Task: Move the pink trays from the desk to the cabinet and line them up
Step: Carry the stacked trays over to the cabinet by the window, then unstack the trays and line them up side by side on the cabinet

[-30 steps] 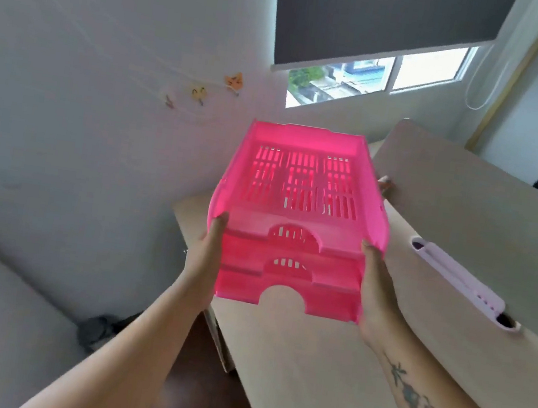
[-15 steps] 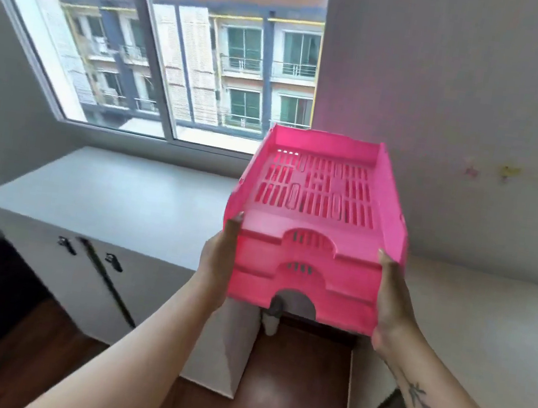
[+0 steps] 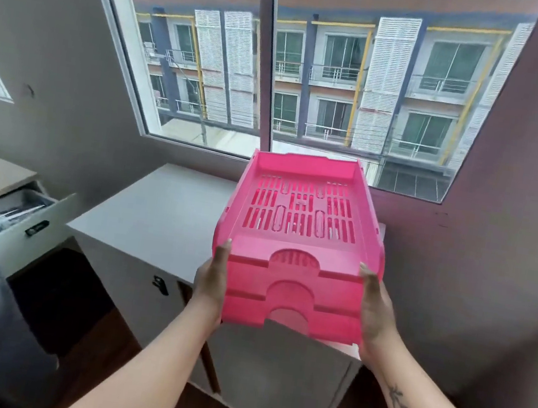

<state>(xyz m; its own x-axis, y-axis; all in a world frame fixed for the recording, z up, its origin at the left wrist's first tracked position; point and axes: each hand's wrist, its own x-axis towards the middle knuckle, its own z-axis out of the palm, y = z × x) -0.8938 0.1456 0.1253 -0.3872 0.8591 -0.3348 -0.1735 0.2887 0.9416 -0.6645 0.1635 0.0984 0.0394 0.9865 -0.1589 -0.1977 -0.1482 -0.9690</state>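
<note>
A stack of three nested pink trays [image 3: 300, 242] with slotted bottoms hangs in the air in front of me, over the right part of the white cabinet [image 3: 162, 216] under the window. My left hand [image 3: 211, 282] grips the stack's left side near its front edge. My right hand [image 3: 375, 312] grips the right side at the same height. The stack hides the cabinet top beneath it, so I cannot tell whether it touches the surface.
A large window [image 3: 313, 71] runs behind the cabinet. Walls close in on the left and on the right [image 3: 515, 238]. At the left stands another unit with an open drawer [image 3: 10, 212]. Dark wooden floor [image 3: 94, 352] lies below.
I have turned from the desk to the cabinet under the window, carrying the stack in both hands. The cabinet now lies straight ahead and closer, with the stack over it.
</note>
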